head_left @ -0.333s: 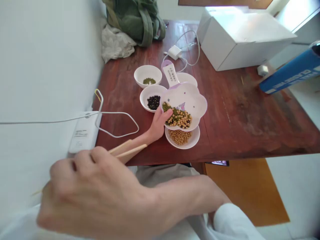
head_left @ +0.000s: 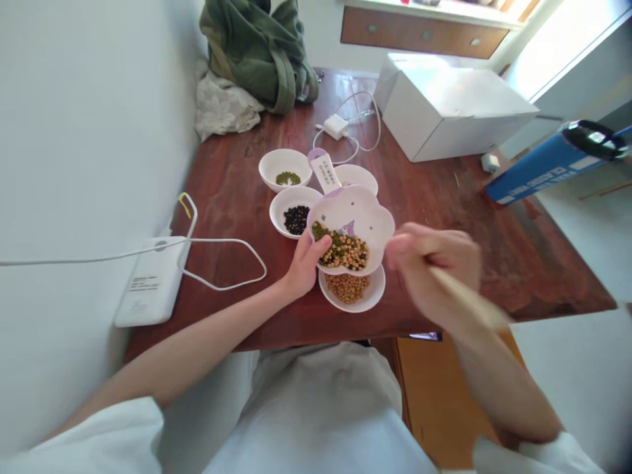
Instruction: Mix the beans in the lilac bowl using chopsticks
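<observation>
1. White sleeves and pale shirt nearest, lap right under table edge (head_left: 296,332); spilled beans likely dropping there.
2. Right hand (head_left: 434,273) blurred, closing around chopsticks (head_left: 469,299), hovering just beside flower-shaped bowl (head_left: 363,207); tips not visible, so risking a clumsy poke and scattering beans.
3. Left hand (head_left: 303,263) gripping flower-shaped bowl rim, thumb lying on mixed beans (head_left: 343,247); bowl tilting over soybean bowl (head_left: 350,293), so possibly tipping green ones in with yellow.
4. Soybean bowl sitting near table edge; nudging it off being a risk.
5. Black bean bowl (head_left: 291,214) touching beside, mung bean bowl (head_left: 284,168) behind; wrong-bowl drops possible.
6. Charger cable (head_left: 355,125), white box (head_left: 444,112), green bag (head_left: 261,52) well apart.
</observation>
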The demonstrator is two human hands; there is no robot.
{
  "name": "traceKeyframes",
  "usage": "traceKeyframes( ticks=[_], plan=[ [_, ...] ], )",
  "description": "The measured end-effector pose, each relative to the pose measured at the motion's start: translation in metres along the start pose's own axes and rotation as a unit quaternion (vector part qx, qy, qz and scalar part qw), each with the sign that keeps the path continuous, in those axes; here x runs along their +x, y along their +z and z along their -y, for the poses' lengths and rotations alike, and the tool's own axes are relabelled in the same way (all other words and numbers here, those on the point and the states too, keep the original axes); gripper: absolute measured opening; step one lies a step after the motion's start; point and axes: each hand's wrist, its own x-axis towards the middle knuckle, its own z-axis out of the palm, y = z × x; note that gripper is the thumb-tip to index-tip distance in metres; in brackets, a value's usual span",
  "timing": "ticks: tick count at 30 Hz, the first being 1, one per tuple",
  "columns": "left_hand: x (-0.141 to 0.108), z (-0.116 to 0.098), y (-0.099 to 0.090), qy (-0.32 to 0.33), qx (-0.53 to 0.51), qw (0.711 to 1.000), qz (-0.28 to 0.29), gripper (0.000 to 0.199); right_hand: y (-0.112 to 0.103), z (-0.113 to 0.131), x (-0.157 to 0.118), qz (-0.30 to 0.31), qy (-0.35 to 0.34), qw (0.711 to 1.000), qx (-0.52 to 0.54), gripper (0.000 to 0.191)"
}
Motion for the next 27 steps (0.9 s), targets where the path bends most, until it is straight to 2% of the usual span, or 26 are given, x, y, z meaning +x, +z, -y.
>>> traceKeyframes(
  ticks=[1, 3, 5, 8, 12, 15, 17, 19, 21, 23, 25, 27],
  plan=[
    [0.001, -0.001, 0.001, 0.004, 0.001, 1.0, -0.004, 0.058, -0.015, -0.015, 0.001, -0.062, 0.016, 0.996, 0.07, 0.051],
    [0.001, -0.003, 0.003, 0.006, 0.008, 1.0, -0.004, 0.059, -0.04, -0.042, 0.004, -0.122, 0.025, 0.974, 0.187, 0.046],
    [0.0, -0.005, 0.005, 0.002, 0.001, 1.0, 0.002, 0.059, -0.053, -0.065, 0.006, -0.108, 0.054, 0.969, 0.216, 0.04],
    [-0.002, -0.008, 0.009, -0.008, -0.009, 1.0, -0.004, 0.06, -0.055, -0.091, 0.007, -0.076, 0.077, 0.971, 0.211, 0.04],
    [-0.004, -0.011, 0.011, -0.005, -0.017, 1.0, -0.009, 0.057, -0.054, -0.1, 0.009, -0.055, 0.06, 0.966, 0.245, 0.055],
    [-0.006, -0.012, 0.01, -0.016, -0.022, 1.0, -0.007, 0.052, -0.064, -0.094, 0.013, -0.058, 0.014, 0.962, 0.266, 0.067],
    [-0.007, -0.012, 0.009, -0.02, -0.026, 0.999, -0.006, 0.049, -0.072, -0.091, 0.016, -0.036, -0.02, 0.959, 0.282, 0.07],
    [-0.008, -0.011, 0.008, -0.018, -0.028, 0.999, -0.008, 0.048, -0.078, -0.094, 0.019, 0.013, -0.045, 0.967, 0.252, 0.067],
    [-0.008, -0.011, 0.008, -0.016, -0.026, 0.999, -0.01, 0.047, -0.083, -0.102, 0.022, 0.073, -0.042, 0.986, 0.144, 0.057],
    [-0.008, -0.011, 0.007, -0.017, -0.022, 1.0, -0.012, 0.048, -0.09, -0.109, 0.027, 0.121, -0.011, 0.993, 0.014, 0.052],
    [-0.009, -0.011, 0.006, -0.018, -0.016, 1.0, -0.019, 0.049, -0.1, -0.111, 0.031, 0.179, 0.036, 0.982, -0.052, 0.06],
    [-0.01, -0.011, 0.006, -0.022, -0.014, 0.999, -0.024, 0.049, -0.109, -0.103, 0.031, 0.176, 0.065, 0.981, -0.057, 0.066]
  ],
)
